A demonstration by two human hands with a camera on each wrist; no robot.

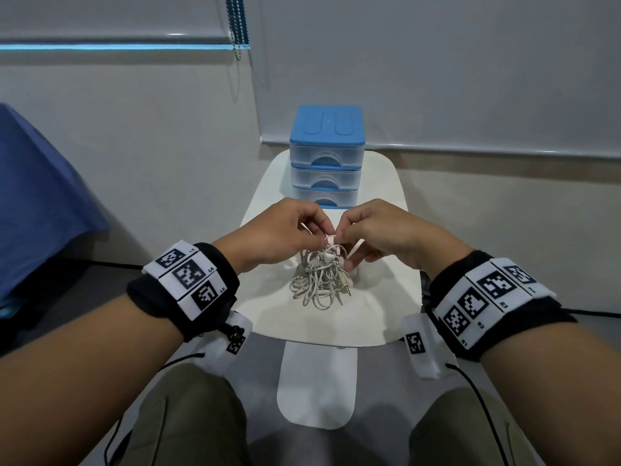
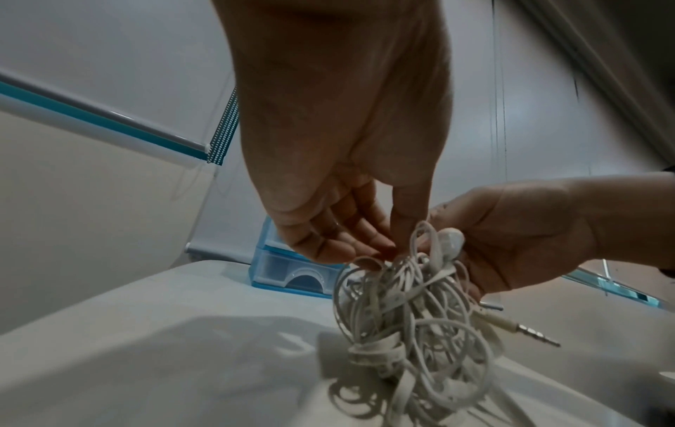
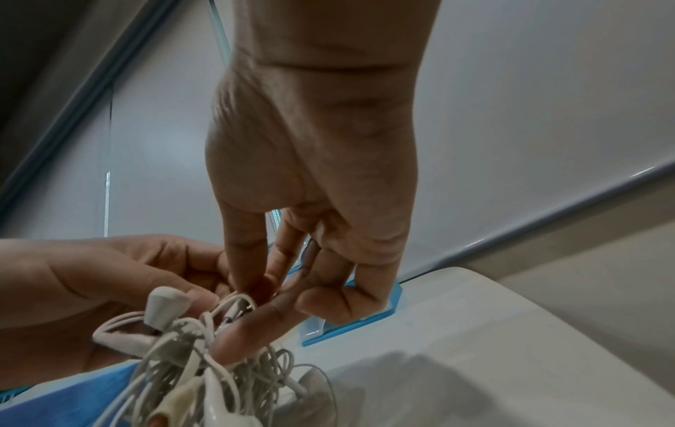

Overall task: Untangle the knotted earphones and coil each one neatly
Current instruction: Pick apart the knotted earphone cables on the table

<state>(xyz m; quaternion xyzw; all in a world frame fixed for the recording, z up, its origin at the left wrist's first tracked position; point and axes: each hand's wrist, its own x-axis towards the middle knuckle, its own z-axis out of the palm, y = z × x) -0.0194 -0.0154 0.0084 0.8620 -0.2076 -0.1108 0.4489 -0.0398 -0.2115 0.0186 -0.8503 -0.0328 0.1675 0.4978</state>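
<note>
L hand sits over the tabletop, thumb + forefinger closed in a tight pinch on a cable loop at the very top of the earphones; other fingers loosely curled. Left wrist view shows the same pinch from below, w/ the tangle hanging straight down under the fingertips. Earphones: one knotted white bundle, top lifted into both grips, bottom resting on the tabletop, centre, in front of the drawer unit. An earbud sticks out near the top, a jack plug juts to the side. R hand meets the L fingertip to fingertip, thumb + forefinger also pinching cable at the top of the knot; in right wrist view one finger pokes down into the tangle.
</note>
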